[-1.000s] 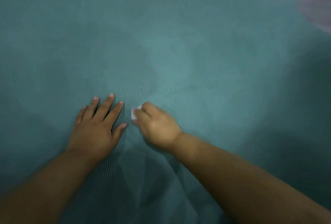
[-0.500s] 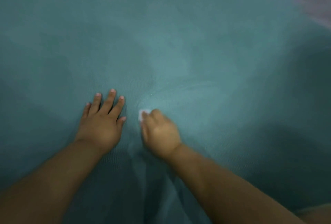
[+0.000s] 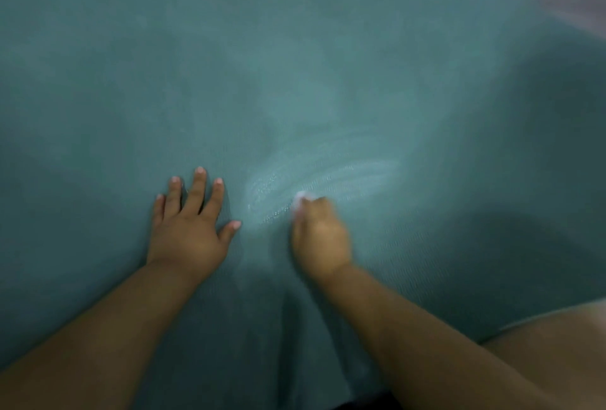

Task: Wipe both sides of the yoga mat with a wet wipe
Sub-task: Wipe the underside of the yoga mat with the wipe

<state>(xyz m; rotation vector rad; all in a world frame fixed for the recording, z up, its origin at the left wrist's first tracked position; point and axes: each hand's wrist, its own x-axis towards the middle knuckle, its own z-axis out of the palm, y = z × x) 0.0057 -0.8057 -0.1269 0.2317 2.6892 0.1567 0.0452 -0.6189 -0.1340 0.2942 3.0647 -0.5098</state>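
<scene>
Fingers of left hand [image 3: 188, 232] spread flat on yoga mat [image 3: 328, 48]; right hand [image 3: 319, 235] pinches wet wipe [image 3: 300, 197].

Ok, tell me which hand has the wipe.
The right hand: its fingers curl round the white wipe, which peeks out at the fingertips. The left hand lies flat on the mat, fingers spread, holding nothing.

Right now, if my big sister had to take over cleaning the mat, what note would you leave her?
Left hand: flat on the yoga mat, fingers spread, holding it down.
Right hand: curled round the wet wipe, only a white bit shows at the fingertips.
Done: shiny wet streaks lie just beyond the right hand, so that patch is wiped.
Left: the rest of this side looks dry, so keep wiping outward. Then flip the mat and wipe the other side.
</scene>
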